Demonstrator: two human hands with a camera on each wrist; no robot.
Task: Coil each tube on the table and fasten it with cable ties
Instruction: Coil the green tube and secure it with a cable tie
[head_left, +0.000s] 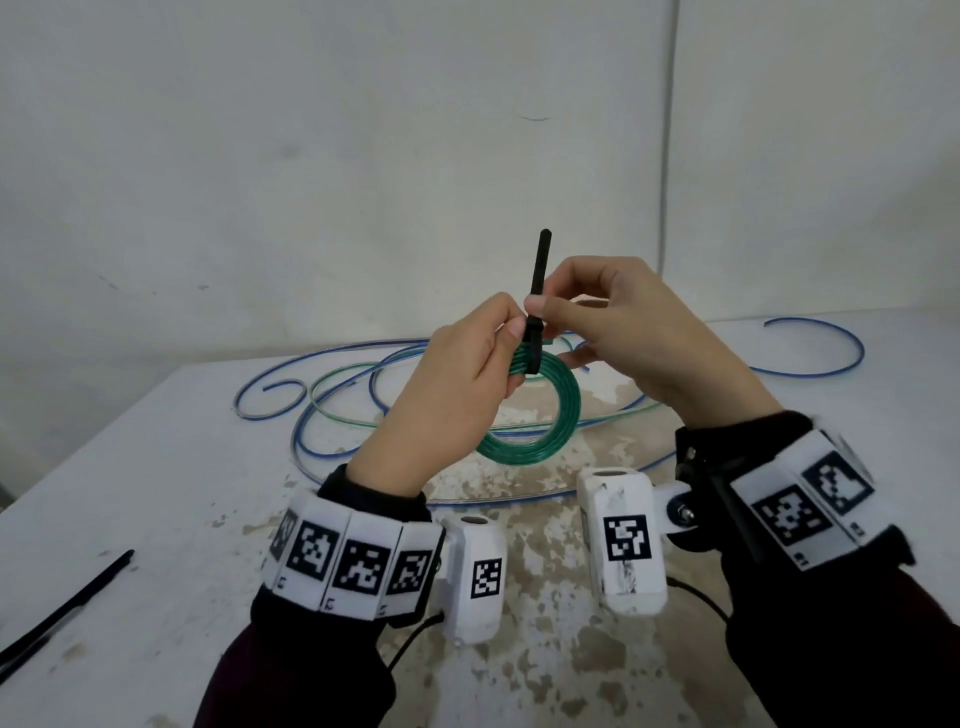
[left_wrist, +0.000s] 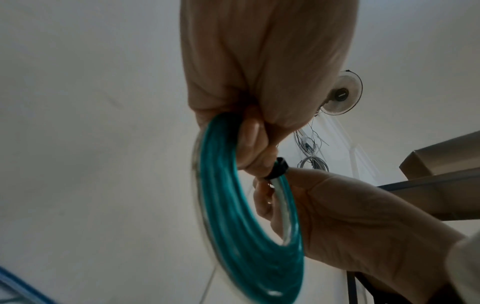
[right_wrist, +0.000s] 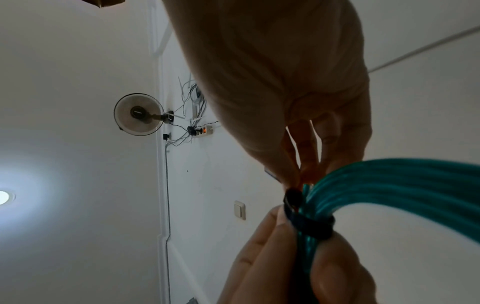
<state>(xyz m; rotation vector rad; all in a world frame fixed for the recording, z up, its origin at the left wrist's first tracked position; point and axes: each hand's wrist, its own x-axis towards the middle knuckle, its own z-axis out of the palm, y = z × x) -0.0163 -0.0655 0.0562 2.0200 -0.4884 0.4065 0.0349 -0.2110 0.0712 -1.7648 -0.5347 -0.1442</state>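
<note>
A green tube wound into a coil (head_left: 550, 415) is held upright above the table. My left hand (head_left: 467, 374) grips the coil's top left, fingers curled round the strands (left_wrist: 221, 185). A black cable tie (head_left: 535, 322) is wrapped round the coil's top, its free tail pointing straight up. My right hand (head_left: 597, 322) pinches the tie's tail just above its head, thumb and forefinger together. In the right wrist view the tie band (right_wrist: 311, 224) circles the green strands (right_wrist: 389, 185) tightly.
Loose blue tubes (head_left: 332, 415) and a thin green tube (head_left: 353, 374) sprawl over the white worn table (head_left: 156, 493) behind the hands; one blue end curls at far right (head_left: 831, 353). Spare black cable ties (head_left: 62, 613) lie at the front left edge.
</note>
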